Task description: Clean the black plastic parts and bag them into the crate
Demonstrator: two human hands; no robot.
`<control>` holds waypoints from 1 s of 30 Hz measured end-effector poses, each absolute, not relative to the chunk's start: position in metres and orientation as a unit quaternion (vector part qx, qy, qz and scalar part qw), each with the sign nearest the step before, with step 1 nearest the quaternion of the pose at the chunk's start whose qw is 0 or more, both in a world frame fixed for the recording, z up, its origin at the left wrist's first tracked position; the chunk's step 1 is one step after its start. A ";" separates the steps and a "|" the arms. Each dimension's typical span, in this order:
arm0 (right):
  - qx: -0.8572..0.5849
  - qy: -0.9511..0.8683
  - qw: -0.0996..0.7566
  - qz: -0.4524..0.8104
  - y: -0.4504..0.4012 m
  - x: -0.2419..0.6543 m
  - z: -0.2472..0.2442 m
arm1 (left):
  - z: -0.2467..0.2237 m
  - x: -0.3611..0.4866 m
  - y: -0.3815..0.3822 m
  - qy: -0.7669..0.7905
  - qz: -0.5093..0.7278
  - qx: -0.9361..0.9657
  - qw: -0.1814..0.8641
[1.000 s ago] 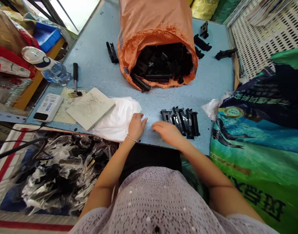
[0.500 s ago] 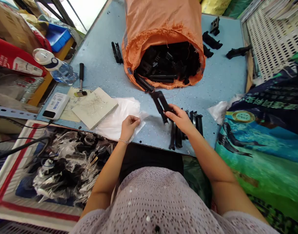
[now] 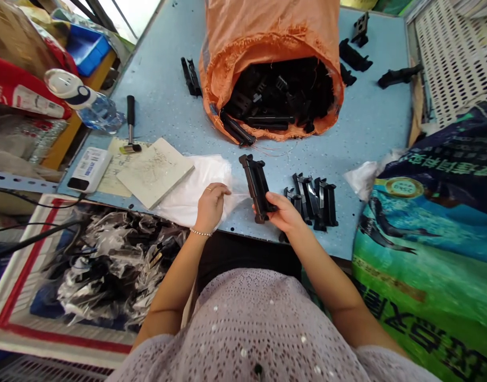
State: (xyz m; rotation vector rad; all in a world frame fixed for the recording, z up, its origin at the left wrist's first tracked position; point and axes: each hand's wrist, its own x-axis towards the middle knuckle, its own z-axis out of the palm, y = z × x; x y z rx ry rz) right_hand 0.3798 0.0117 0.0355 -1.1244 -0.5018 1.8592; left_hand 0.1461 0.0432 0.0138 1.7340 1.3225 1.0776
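Two hands (image 3: 285, 213), right gripping one black part (image 3: 251, 181); one sack (image 3: 273, 21).

1. Right hand (image 3: 285, 211) has a black part (image 3: 254, 188), gripped near its lower end, tilted above the table (image 3: 163, 116)!
2. Over to the left hand (image 3: 210, 207): fingers curled at the white plastic (image 3: 193, 185); whether they grip it, can't tell.
3. Just beyond the right hand, more black parts (image 3: 313, 201) lie side by side.
4. Up top, the orange sack (image 3: 271, 21) gapes toward us, black pieces (image 3: 283, 95) inside.
5. Left flank: slab (image 3: 155, 172) overlapping the plastic, black-handled tool (image 3: 130, 124) behind, bottle (image 3: 86, 101) tilted nearby.
6. Below, a red-striped crate (image 3: 48, 338) holds bagged items (image 3: 95, 281).
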 end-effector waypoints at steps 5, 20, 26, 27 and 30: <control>-0.533 -0.302 0.455 0.647 -0.007 0.389 0.045 | 0.015 0.148 0.045 0.493 0.371 0.711 0.336; -0.551 -0.361 0.386 0.646 -0.006 0.377 0.036 | 0.024 0.171 -0.004 0.333 0.348 0.852 0.207; -0.479 -0.198 0.485 0.704 -0.019 0.351 0.047 | 0.035 0.172 -0.017 0.278 0.301 0.888 0.211; -0.457 -0.203 0.484 0.718 -0.025 0.347 0.052 | 0.040 0.169 -0.018 0.285 0.303 0.885 0.211; -0.377 -0.238 0.441 0.779 -0.042 0.334 0.066 | 0.058 0.148 -0.024 0.339 0.343 0.848 0.220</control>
